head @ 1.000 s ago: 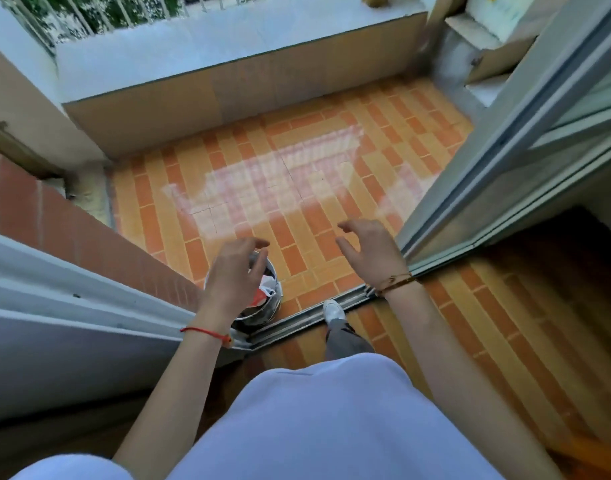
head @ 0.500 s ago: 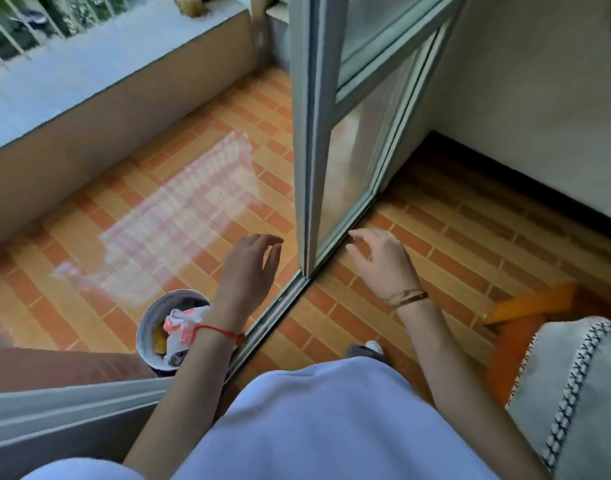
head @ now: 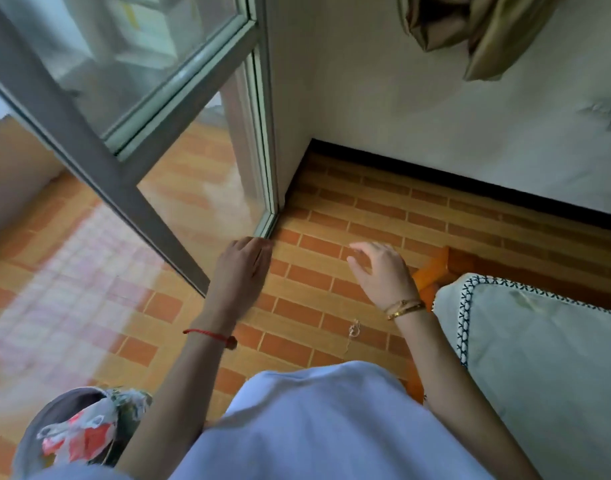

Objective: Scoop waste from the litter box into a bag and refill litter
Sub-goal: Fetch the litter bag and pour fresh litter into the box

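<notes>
**Both hands empty over the tiles, bagged bin down at the left**

A grey-framed glass door slants across the upper left. Its fixed frame meets the brick-pattern tiled floor at the corner of a pale wall with a black baseboard. A bunched olive curtain hangs at the top right. At the right a pale cushion with dark stitched edging lies on an orange wooden frame, closing off that side. A small scrap of thread lies on the tiles between the forearms.

A round grey bin stands at the lower left, its mouth facing up. A crumpled white-and-red plastic bag lies in it, stretched roughly from the lower left towards the upper right of the view. No litter box shows.

The left hand, red cord at the wrist, hangs with loosely bent fingers and holds nothing, just beside the foot of the door frame; whether it touches cannot be told. The right hand, gold bangles at the wrist, is spread, relaxed and empty above the tiles near the wooden frame. The bin lies well behind and left of the left hand, beside that arm's elbow.
</notes>
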Available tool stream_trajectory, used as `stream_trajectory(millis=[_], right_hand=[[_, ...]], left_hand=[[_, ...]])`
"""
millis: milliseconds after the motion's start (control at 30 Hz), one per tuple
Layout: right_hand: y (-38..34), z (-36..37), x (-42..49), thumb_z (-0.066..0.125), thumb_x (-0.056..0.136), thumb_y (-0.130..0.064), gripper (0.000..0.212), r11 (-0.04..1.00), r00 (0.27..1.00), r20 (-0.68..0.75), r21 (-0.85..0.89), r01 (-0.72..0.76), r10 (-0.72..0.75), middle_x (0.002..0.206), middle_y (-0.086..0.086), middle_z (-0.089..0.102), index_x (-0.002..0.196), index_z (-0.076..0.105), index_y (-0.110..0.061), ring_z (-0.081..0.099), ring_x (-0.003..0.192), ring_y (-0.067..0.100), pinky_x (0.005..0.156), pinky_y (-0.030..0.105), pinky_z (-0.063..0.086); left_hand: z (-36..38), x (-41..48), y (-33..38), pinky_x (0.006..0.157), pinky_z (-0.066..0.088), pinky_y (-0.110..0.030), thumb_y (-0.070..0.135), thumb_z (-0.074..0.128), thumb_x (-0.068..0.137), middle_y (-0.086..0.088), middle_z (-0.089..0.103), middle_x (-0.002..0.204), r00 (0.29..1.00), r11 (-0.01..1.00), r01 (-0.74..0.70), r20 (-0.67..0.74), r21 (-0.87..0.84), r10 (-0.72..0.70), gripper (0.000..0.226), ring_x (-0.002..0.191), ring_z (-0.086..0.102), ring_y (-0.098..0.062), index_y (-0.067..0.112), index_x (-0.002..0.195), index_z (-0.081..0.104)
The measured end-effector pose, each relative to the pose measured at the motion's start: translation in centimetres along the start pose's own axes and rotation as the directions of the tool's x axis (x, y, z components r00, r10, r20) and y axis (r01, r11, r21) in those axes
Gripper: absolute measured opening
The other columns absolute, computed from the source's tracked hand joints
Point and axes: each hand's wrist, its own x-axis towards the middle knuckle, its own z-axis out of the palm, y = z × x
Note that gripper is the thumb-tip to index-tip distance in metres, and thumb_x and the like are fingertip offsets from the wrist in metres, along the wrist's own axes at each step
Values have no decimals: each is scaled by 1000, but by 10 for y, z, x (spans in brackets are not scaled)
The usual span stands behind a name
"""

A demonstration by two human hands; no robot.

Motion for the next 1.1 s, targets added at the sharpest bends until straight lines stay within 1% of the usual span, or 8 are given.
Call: stream_trajectory(millis=[200, 467, 600, 800, 900, 967, 1033, 1100], right_hand=[[75, -48, 23, 51, 95, -33, 33, 997, 997, -43, -37, -70, 69, 120, 1, 63, 124, 59, -19, 51, 117, 18, 97, 34, 46], [138, -82, 59, 51, 95, -33, 35, 985, 980, -102, -24, -172, 168, 125, -1, 61, 126, 56, -18, 51, 121, 17, 101, 31, 42], [167, -88, 87, 51, 95, -32, 34, 972, 961, -151, -4, -233, 230, 122, 0, 63, 125, 58, -17, 53, 118, 16, 99, 32, 45], [200, -99, 155, 49, 96, -33, 36, 939, 928, -154, -10, -344, 339, 123, -1, 62, 127, 57, -16, 52, 119, 16, 100, 31, 44], [216, -112, 203, 49, 96, -34, 36, 922, 906, -174, 17, -388, 385, 121, -2, 62, 127, 57, -17, 53, 117, 15, 98, 30, 45], [225, -123, 236, 50, 96, -34, 36, 913, 890, -211, 32, -406, 403, 120, -1, 63, 126, 58, -17, 52, 117, 15, 96, 29, 45], [234, -134, 267, 50, 96, -34, 36, 900, 869, -244, 53, -432, 431, 119, -1, 63, 126, 58, -17, 53, 115, 16, 94, 30, 47], [245, -142, 290, 51, 95, -33, 35, 883, 839, -281, 89, -461, 466, 118, -2, 64, 126, 58, -18, 54, 114, 16, 93, 30, 48]], left_hand=[[44, 62, 56, 85, 48, -40, 21, 47, 101, -9, 69, 112, 997, 997, -77, 19, -20, 77, 25, 102, 60, -30, 12, 113, 68], [87, 149, 98, 85, 49, -41, 21, 48, 100, -8, 69, 109, 981, 985, -163, 95, -51, 168, 24, 101, 60, -29, 12, 111, 68], [112, 204, 108, 79, 50, -40, 19, 47, 101, -10, 69, 103, 963, 974, -221, 145, -59, 227, 23, 95, 61, -32, 10, 108, 67], [141, 307, 118, 79, 50, -39, 26, 42, 102, -7, 69, 105, 927, 952, -294, 216, -84, 306, 31, 94, 60, -28, 10, 110, 68], [150, 369, 126, 78, 52, -43, 40, 32, 100, -6, 68, 104, 905, 939, -332, 251, -84, 343, 47, 94, 60, -27, 11, 110, 68], [159, 411, 131, 76, 51, -46, 45, 27, 98, -5, 67, 99, 894, 936, -343, 276, -80, 352, 54, 91, 59, -25, 10, 104, 67], [168, 449, 137, 77, 51, -46, 44, 29, 98, -4, 66, 98, 881, 927, -362, 290, -94, 374, 50, 92, 58, -24, 10, 101, 66], [177, 482, 146, 83, 52, -46, 35, 39, 101, -2, 67, 106, 861, 913, -387, 304, -127, 408, 36, 99, 59, -24, 13, 108, 66]])
